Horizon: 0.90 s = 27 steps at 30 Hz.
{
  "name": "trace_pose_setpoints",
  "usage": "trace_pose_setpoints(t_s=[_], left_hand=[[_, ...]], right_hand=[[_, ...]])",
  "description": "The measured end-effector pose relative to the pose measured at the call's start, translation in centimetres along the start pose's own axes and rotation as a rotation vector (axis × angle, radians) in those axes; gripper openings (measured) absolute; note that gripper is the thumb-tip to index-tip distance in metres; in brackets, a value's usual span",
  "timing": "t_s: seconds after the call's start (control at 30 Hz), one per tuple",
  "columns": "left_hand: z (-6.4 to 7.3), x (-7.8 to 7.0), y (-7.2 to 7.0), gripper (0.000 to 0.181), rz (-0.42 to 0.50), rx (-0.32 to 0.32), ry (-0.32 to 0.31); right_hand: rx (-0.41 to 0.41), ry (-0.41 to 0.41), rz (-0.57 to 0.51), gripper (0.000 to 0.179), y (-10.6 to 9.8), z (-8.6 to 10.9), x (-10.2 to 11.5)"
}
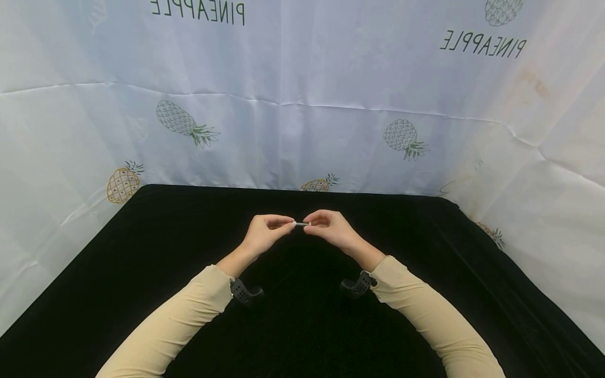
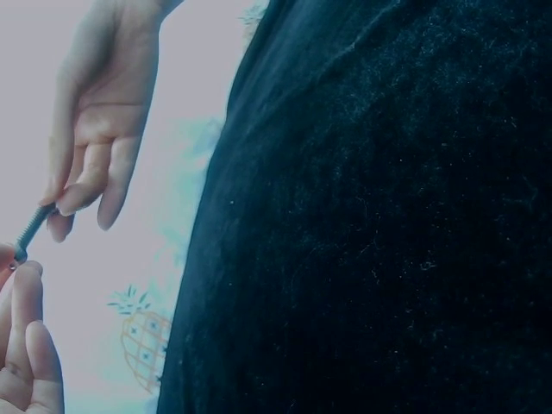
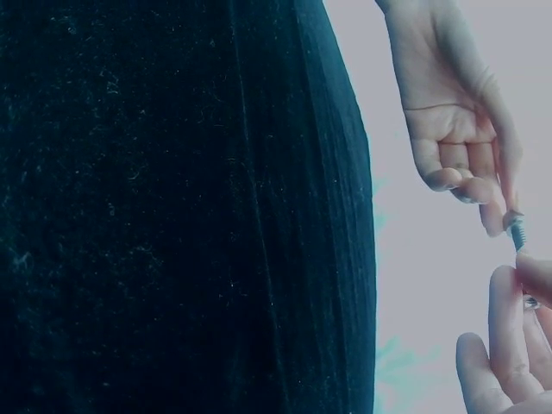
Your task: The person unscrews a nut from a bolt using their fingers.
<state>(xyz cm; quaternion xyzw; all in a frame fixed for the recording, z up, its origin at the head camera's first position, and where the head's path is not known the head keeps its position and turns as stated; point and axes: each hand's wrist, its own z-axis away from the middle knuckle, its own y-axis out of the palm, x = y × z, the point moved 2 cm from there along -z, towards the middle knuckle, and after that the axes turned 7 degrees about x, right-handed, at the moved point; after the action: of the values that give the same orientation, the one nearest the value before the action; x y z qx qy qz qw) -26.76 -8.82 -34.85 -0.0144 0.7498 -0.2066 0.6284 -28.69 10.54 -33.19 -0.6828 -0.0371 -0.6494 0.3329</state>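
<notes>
A small metal bolt (image 1: 301,224) spans the gap between the two hands, held up over the black cloth. My left hand (image 1: 267,232) pinches its head end between thumb and fingertips. From the other side, my right hand (image 1: 333,229) pinches the far end of the threaded shank. Threads on the bolt (image 2: 33,229) show between the hands in the left wrist view. In the right wrist view, a shiny metal bit (image 3: 530,302) shows beyond the right fingertips; whether it is the bolt's tip or a nut, I cannot tell. The right hand's other fingers are loosely bent.
Black cloth (image 1: 293,315) covers the table beneath the hands. White curtains (image 1: 302,142) printed with pineapples hang behind and along both sides. A black wrist device (image 1: 247,293) sits on the left wrist, and a similar device (image 1: 357,285) is on the right.
</notes>
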Motion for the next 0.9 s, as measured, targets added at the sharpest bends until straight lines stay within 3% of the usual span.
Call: trace_pose_setpoints(t_s=[0.57, 0.9], left_hand=[[-0.11, 0.06, -0.02, 0.025, -0.004, -0.010, -0.003], [-0.11, 0.12, 0.03, 0.025, -0.001, -0.010, -0.004]], right_hand=[[0.071, 0.080, -0.083, 0.036, 0.18, -0.13, -0.14], [0.056, 0.022, -0.050, 0.028, 0.06, 0.00, 0.02]])
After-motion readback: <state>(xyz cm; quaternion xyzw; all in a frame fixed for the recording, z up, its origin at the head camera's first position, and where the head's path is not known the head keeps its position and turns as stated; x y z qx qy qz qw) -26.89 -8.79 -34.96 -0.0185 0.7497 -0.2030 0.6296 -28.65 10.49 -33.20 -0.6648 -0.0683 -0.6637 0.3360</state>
